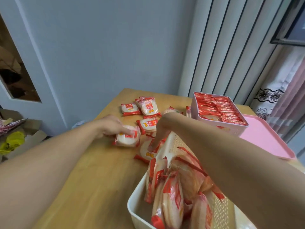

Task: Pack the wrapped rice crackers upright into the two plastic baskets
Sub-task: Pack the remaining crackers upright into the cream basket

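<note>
Right now the left hand (112,125) has its fingers (127,131) closed over a wrapped cracker pack (127,138) lying flat on the worktop (92,171), just left of the near basket (137,204). The right hand (162,128) reaches across that basket's far rim, fingers pointing down onto another flat pack (146,152) touching the basket's outer wall; whether they pinch it or only press on it I cannot tell. Both packs lie face-up, so each needs tipping onto its edge before going in. The near basket holds a loose row of upright packs with open room along its left wall, the side closer to the left hand. More loose packs (140,108) lie farther back. The far basket (219,113), on a pink tray (267,139), looks full.
</note>
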